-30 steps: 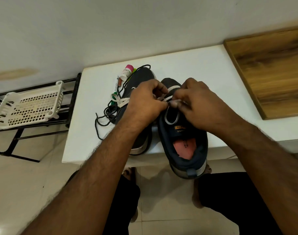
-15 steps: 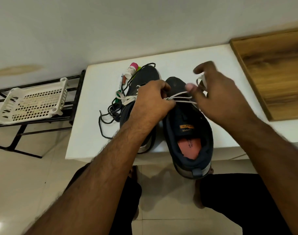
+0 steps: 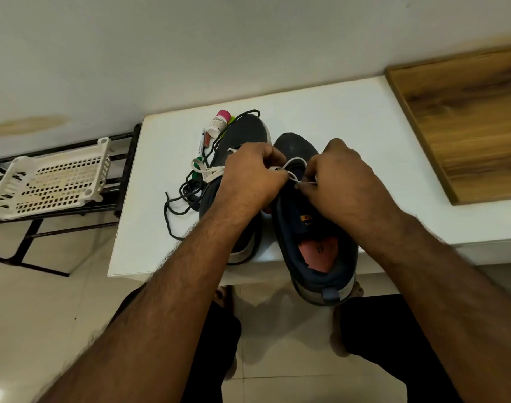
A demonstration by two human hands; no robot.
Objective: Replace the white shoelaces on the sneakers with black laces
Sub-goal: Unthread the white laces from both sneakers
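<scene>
At frame centre the white lace (image 3: 295, 170) of the right-hand sneaker (image 3: 312, 228) is pinched by left hand (image 3: 248, 181) and right hand (image 3: 338, 181); it should be drawn out eyelet by eyelet, the black laces (image 3: 184, 196) being left at centre-left.

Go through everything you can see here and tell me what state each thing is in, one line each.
Right dark sneaker: on the white table, heel past its edge, white lace partly loosened.
Left dark sneaker: beside it, white lace still in.
Loose black lace: tangled on the table, unused.
Left hand: pinching the right sneaker's lace.
Right hand: pinching the same lace.
White plastic basket: empty, on the black rack.
</scene>
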